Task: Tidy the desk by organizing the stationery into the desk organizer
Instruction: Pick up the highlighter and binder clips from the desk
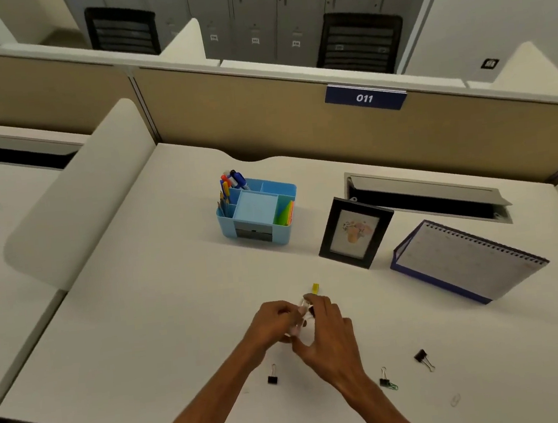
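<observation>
- Right hand, fingers curled, pinches a small dark clip near the white tabletop's front edge; left hand curls against it, its hold hidden.
- Yellow binder clip lies just beyond them.
- Beige partition lines the rear edge; grey lockers stand behind.
- Blue desk organizer sits toward the rear centre: markers rear-left, pencils front-left, coloured sticky notes in the right compartment.
</observation>
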A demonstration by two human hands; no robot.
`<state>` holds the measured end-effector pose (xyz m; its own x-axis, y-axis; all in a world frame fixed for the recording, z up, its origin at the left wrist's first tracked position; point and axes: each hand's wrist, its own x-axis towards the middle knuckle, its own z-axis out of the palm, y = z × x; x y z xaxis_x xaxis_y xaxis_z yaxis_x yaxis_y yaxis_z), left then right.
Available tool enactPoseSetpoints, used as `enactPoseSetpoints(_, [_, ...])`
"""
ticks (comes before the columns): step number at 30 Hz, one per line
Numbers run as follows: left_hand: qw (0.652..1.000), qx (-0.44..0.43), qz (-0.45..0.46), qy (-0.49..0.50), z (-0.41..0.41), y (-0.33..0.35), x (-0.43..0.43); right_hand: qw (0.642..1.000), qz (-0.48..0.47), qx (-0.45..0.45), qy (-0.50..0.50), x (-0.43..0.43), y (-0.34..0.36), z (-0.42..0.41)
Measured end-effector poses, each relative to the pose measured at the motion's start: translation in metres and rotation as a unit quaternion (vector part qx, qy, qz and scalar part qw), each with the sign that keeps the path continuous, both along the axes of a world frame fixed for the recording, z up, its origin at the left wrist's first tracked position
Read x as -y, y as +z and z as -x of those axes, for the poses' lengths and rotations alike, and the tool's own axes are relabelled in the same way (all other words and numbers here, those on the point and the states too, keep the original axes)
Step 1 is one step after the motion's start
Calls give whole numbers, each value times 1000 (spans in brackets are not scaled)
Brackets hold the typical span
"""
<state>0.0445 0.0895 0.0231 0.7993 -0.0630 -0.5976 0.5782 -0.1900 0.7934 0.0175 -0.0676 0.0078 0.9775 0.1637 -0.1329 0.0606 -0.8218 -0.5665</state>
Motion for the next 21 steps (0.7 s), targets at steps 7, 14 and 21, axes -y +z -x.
enactPoseSetpoints(7, [995,53,41,70,-30,9,-34,999,-19,33,17,-38,20,-54])
enactPoseSetpoints(14, [984,-7,90,153,-61,1,-86,996,-90,8,19,-82,52,-168])
enactPoseSetpoints(21, [984,-55,90,144,-53,-23,-131,998,-41,0,42,-133,59,-269])
